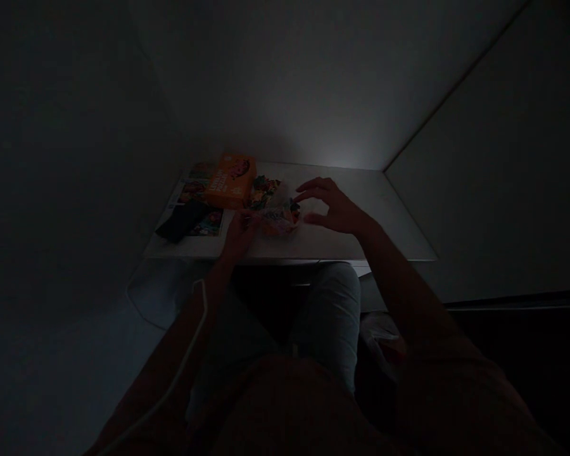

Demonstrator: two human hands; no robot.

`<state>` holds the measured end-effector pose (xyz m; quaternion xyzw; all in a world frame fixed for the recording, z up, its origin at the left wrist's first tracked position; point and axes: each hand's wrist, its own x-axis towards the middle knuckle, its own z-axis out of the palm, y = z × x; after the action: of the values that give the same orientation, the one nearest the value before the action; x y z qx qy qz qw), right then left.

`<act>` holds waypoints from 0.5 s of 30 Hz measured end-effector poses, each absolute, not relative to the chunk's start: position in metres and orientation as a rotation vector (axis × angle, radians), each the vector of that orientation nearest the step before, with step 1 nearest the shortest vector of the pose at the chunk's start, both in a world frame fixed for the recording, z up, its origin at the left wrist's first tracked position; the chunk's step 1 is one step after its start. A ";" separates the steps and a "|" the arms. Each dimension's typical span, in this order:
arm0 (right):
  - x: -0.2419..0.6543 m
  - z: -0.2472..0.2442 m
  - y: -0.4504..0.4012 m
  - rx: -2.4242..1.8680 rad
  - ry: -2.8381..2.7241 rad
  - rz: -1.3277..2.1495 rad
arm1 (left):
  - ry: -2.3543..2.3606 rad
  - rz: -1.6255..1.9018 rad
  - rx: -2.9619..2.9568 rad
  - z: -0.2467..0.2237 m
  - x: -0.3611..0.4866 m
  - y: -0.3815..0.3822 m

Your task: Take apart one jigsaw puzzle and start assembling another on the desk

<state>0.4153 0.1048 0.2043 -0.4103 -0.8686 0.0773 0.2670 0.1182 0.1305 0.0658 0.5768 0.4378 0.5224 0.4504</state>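
A clear plastic bag (276, 221) lies on the white desk, with colourful puzzle pieces showing in it. My left hand (240, 233) is at the bag's left edge, its fingers closed on the plastic. To the right of the bag my right hand (333, 208) hovers with thumb and fingers apart, holding nothing. Just behind the bag is a heap of loose puzzle pieces (265, 189). An orange puzzle box (232, 181) stands at the back left of the heap. The dim light hides finer detail.
A printed picture sheet (211, 223) lies at the desk's left, partly under the box. On it rests a dark, soft-looking item (182, 220). Walls bound the white desk (370, 190) behind and at the right. A white cable (190, 354) runs along my left arm.
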 end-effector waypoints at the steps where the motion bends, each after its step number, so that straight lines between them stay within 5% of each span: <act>1: 0.416 0.201 0.100 -1.071 -2.399 0.267 | 1.081 1.287 1.418 0.066 0.119 0.130; 6: 0.410 0.185 0.104 -1.111 -2.562 0.506 | 1.139 1.243 1.428 0.070 0.121 0.129; 15: 0.408 0.204 0.121 -1.266 -2.332 0.231 | 1.153 1.287 1.370 0.073 0.120 0.127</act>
<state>0.4082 0.1207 0.2043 -0.4619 -0.8506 0.0844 0.2368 0.1202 0.1272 0.0728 0.5543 0.4666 0.5209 0.4514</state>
